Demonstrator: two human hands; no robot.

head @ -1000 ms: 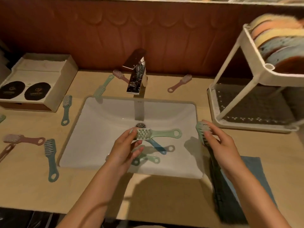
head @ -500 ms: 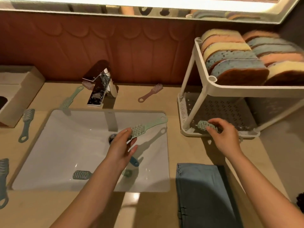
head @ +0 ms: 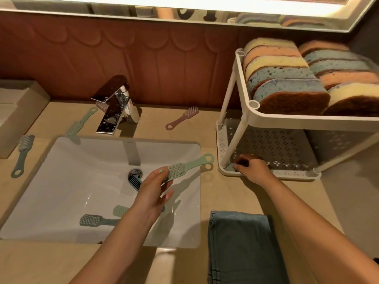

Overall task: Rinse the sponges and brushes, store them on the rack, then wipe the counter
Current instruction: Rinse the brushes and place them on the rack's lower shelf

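Observation:
My left hand (head: 152,191) holds a pale green brush (head: 185,167) by its head over the right side of the white sink (head: 61,181), handle pointing right. My right hand (head: 253,170) rests in the front left corner of the white rack's lower shelf (head: 287,173), fingers on a teal brush (head: 230,167) that is mostly hidden under them. Several sponges (head: 287,83) fill the rack's upper shelf. Two more green brushes (head: 96,220) lie in the basin, and a blue one (head: 135,183) sits by the drain.
Water runs from the chrome tap (head: 114,107). On the beige counter lie a pink brush (head: 182,117), a green brush (head: 81,124) and a teal brush (head: 21,154). A folded blue cloth (head: 242,247) lies at the front right. A cardboard box (head: 18,111) stands at the left.
My right hand carried the teal brush from the sink's edge into the rack's lower shelf and lowered it there. My left hand lifted the green brush slightly to the right.

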